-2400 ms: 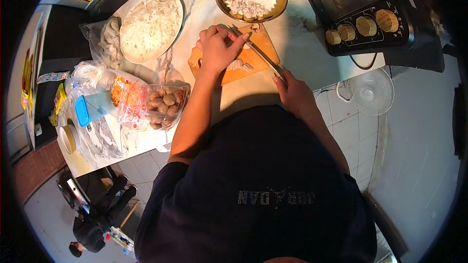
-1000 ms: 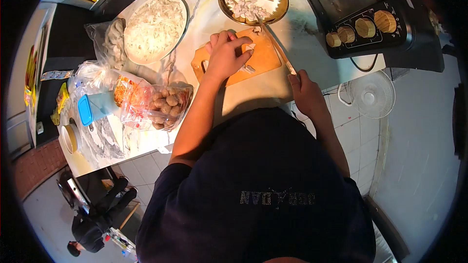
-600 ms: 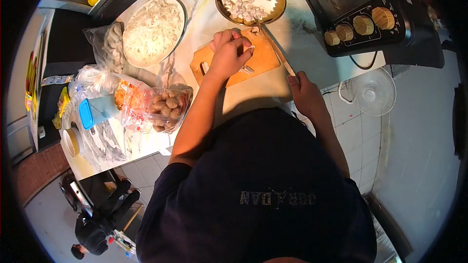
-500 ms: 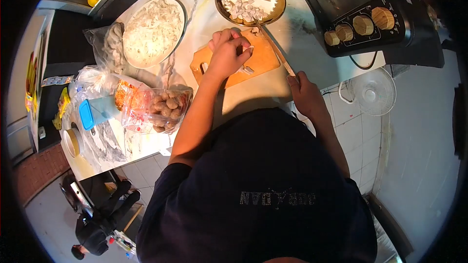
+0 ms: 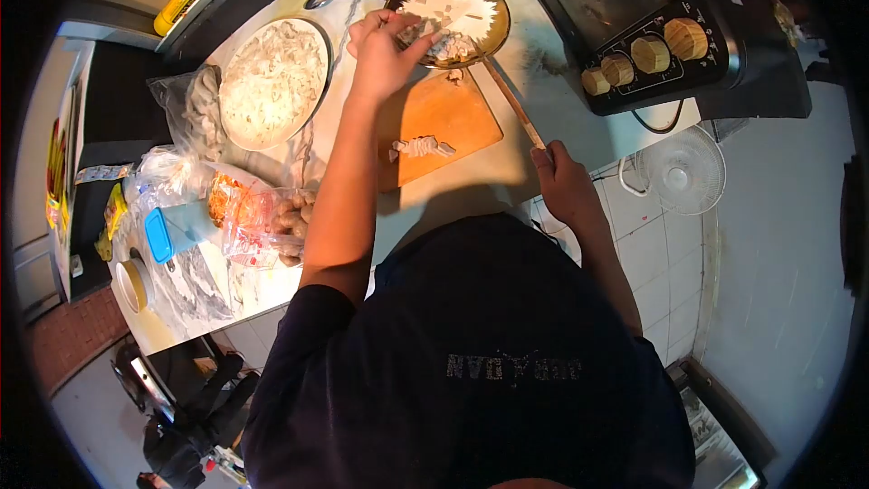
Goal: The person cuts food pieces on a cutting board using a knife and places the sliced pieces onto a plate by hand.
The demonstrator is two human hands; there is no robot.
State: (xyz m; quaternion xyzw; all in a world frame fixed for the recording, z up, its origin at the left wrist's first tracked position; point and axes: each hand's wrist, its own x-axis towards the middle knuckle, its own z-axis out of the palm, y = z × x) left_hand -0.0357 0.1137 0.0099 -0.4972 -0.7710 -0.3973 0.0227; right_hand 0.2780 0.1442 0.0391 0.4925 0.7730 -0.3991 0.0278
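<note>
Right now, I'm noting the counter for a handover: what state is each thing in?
Knife: in right hand, tip at dark plate.
Left hand: over dark plate, grip unclear.
Board: flat, cut pieces on it.
Dark plate: holds chopped pieces.
White plate: heaped with pale pieces.
Box: blue lid on.
Spoon: on counter.

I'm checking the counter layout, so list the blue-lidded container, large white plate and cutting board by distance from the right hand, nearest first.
In the head view, from the right hand:
1. Cutting board, just ahead and left.
2. Large white plate, farther left.
3. Blue-lidded container, farthest left.
</note>
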